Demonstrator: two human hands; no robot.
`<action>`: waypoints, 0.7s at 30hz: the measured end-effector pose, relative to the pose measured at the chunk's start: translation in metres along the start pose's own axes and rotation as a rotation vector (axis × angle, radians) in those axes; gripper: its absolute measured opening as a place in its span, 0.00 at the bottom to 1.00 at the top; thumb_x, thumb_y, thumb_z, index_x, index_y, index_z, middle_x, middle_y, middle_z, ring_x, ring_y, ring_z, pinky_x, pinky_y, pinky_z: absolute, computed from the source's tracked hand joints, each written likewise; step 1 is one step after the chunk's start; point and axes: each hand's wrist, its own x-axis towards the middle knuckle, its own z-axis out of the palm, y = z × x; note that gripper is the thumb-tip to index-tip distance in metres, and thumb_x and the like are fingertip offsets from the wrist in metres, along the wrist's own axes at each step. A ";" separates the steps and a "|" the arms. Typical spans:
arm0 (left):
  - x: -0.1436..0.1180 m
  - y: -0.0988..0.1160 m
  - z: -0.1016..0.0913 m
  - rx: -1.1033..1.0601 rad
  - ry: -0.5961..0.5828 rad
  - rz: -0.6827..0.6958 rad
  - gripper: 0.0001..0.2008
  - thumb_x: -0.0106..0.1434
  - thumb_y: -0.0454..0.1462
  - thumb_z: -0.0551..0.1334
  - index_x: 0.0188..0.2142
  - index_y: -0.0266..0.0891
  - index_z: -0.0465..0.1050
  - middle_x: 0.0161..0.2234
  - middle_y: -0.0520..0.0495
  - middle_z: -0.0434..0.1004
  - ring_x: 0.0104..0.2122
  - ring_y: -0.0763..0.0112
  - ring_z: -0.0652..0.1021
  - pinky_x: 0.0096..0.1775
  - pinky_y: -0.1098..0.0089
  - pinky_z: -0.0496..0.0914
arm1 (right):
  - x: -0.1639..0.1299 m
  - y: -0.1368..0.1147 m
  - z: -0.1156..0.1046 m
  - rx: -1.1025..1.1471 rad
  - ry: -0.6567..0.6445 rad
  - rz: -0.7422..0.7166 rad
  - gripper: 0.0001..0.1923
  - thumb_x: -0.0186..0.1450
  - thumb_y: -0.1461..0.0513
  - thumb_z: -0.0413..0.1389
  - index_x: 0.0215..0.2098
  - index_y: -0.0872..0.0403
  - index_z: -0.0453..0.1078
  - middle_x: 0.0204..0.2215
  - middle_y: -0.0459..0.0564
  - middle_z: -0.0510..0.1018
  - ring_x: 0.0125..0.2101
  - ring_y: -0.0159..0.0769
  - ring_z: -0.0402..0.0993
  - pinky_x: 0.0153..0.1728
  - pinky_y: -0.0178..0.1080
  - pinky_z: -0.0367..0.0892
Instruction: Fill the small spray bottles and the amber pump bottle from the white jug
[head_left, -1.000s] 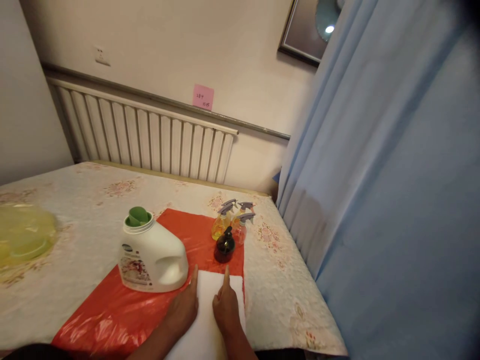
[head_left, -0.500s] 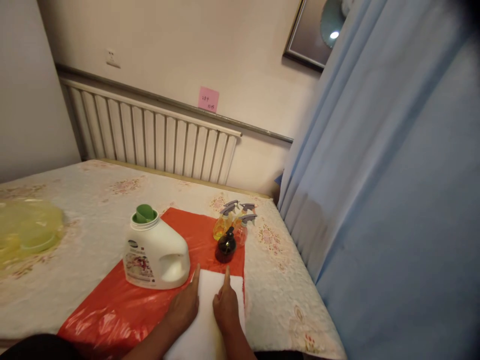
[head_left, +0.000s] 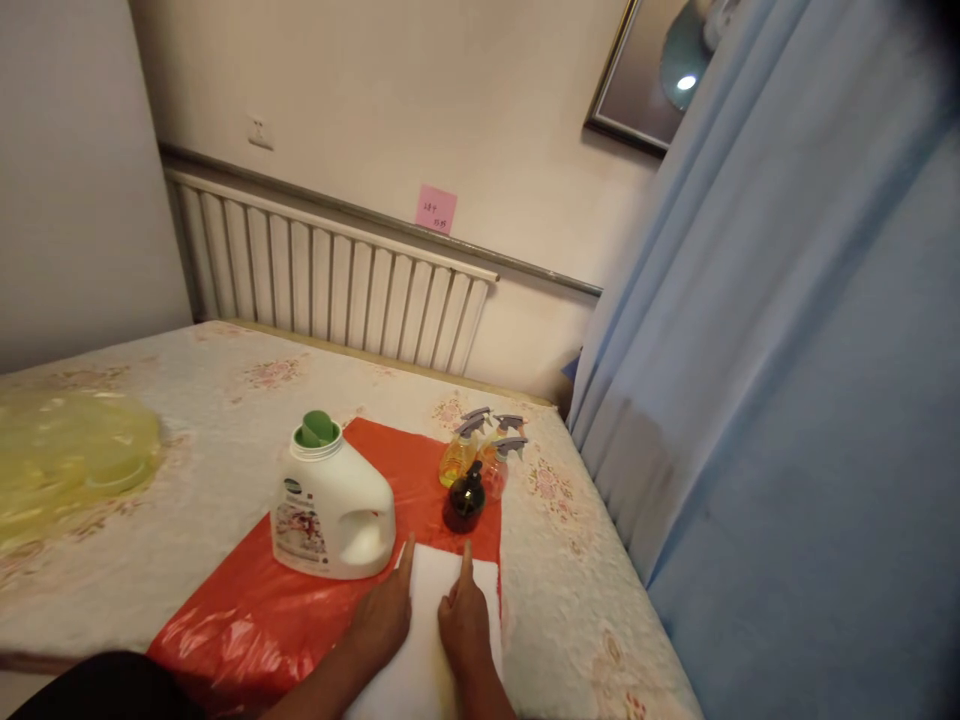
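- The white sheet (head_left: pixel 435 640) runs off the bottom edge, partly covered by the left hand (head_left: pixel 386 622) and right hand (head_left: pixel 465 628).
- The pink note (head_left: pixel 436 208) above the radiator (head_left: pixel 330 290) has writing too small to read.
- The jug (head_left: pixel 334 510) label is unreadable.
- The yellow basin (head_left: pixel 67 460), far left of the jug, is blurred.

Cream wall (head_left: pixel 390 90) at the back, white ribbed radiator (head_left: pixel 330 275) along it under a grey rail, pink sticky note (head_left: pixel 436 209) just above the rail, wall socket (head_left: pixel 261 133) up left. Pale blue curtain (head_left: pixel 787 330) fills the right side; dark framed picture (head_left: pixel 645 80) top right catches a lamp reflection. Tabletop (head_left: pixel 187 400) has a cream floral cloth, warm dim indoor light.
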 end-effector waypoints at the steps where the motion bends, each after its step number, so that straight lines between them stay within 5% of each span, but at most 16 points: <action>1: 0.000 -0.001 0.000 -0.002 0.002 0.003 0.40 0.61 0.26 0.49 0.71 0.31 0.36 0.58 0.29 0.73 0.51 0.57 0.78 0.51 0.61 0.69 | 0.000 0.001 0.001 -0.002 0.002 0.001 0.42 0.55 0.74 0.47 0.69 0.65 0.49 0.26 0.50 0.76 0.29 0.44 0.76 0.30 0.38 0.65; 4: -0.002 -0.005 0.001 -0.009 0.004 0.026 0.39 0.61 0.26 0.51 0.70 0.32 0.41 0.60 0.33 0.71 0.55 0.59 0.76 0.55 0.62 0.67 | -0.002 0.005 0.004 0.006 0.018 -0.007 0.41 0.56 0.74 0.47 0.68 0.63 0.50 0.25 0.50 0.76 0.27 0.44 0.75 0.30 0.39 0.66; 8: -0.014 -0.016 0.002 -0.028 0.007 0.101 0.29 0.63 0.30 0.52 0.64 0.35 0.61 0.63 0.40 0.68 0.61 0.63 0.70 0.62 0.65 0.60 | -0.004 0.006 0.004 0.081 0.040 -0.067 0.38 0.57 0.72 0.48 0.67 0.58 0.55 0.30 0.51 0.79 0.30 0.44 0.77 0.33 0.40 0.69; 13: -0.042 -0.042 -0.003 -0.162 0.096 0.215 0.18 0.68 0.38 0.49 0.51 0.43 0.74 0.52 0.45 0.79 0.53 0.63 0.77 0.57 0.65 0.68 | -0.004 0.004 0.001 0.138 0.041 -0.007 0.34 0.55 0.71 0.51 0.60 0.55 0.67 0.34 0.53 0.81 0.35 0.45 0.78 0.39 0.41 0.70; 16: -0.055 -0.078 -0.010 -0.284 0.166 0.211 0.18 0.71 0.44 0.48 0.41 0.47 0.76 0.42 0.49 0.84 0.43 0.64 0.81 0.48 0.68 0.74 | 0.001 0.003 -0.004 0.205 -0.007 0.027 0.31 0.52 0.71 0.52 0.54 0.57 0.74 0.26 0.48 0.79 0.29 0.42 0.76 0.34 0.39 0.70; 21: -0.060 -0.162 -0.012 -0.319 0.353 -0.015 0.18 0.66 0.46 0.52 0.45 0.45 0.78 0.49 0.48 0.82 0.51 0.60 0.79 0.56 0.61 0.71 | 0.026 0.003 -0.017 0.272 0.073 0.034 0.19 0.55 0.68 0.53 0.43 0.57 0.77 0.19 0.43 0.74 0.23 0.37 0.73 0.28 0.35 0.69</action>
